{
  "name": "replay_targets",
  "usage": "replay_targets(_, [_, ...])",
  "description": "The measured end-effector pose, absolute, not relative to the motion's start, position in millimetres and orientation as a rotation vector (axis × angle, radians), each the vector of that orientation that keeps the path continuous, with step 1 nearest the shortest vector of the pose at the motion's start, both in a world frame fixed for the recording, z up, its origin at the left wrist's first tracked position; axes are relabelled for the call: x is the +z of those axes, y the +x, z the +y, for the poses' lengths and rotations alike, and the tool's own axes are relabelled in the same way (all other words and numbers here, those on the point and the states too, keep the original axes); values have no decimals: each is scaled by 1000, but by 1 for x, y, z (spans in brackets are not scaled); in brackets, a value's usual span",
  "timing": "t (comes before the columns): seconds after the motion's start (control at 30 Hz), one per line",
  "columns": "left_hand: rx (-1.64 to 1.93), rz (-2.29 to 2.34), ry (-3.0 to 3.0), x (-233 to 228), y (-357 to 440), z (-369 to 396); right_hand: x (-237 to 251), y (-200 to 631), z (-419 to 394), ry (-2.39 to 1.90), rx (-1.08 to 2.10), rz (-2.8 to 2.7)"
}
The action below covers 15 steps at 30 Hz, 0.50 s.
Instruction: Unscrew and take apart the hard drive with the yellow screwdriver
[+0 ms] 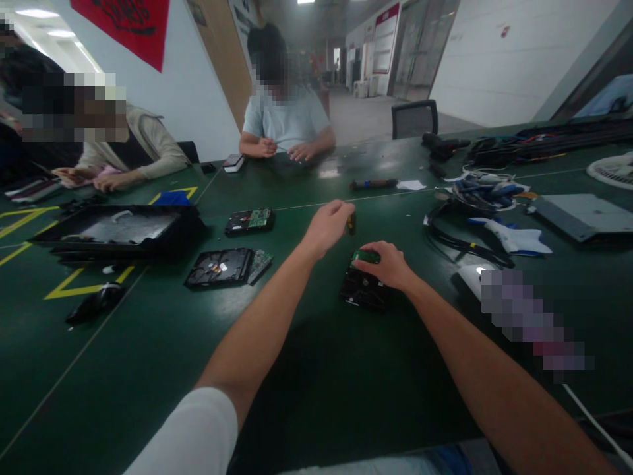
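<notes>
A black hard drive [363, 291] with a green circuit board lies on the dark green table [316, 356] in front of me. My right hand [388, 264] rests on its far end, fingers pressing the board. My left hand [329, 225] hovers just above and behind the drive, closed around a small dark tool [351, 223] that looks like a short screwdriver, pointing down toward the drive.
Two more hard drives [250, 221] [222, 267] lie to the left, beside an opened black case [119, 231] and a mouse [96, 302]. Cables and tools [482, 191] crowd the right side. Two people sit across the table, hands busy with small parts.
</notes>
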<state>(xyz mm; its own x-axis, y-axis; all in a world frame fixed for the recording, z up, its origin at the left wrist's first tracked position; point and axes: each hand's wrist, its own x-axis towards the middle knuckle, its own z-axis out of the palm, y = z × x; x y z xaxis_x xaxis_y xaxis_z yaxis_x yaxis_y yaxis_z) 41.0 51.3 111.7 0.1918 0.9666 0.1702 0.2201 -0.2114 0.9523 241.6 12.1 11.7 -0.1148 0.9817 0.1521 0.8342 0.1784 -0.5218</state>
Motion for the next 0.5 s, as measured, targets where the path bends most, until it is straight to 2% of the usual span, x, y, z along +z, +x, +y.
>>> replay_targets(0.5, [801, 820, 1214, 113, 39, 48, 12, 241, 12, -1707, 393, -2024])
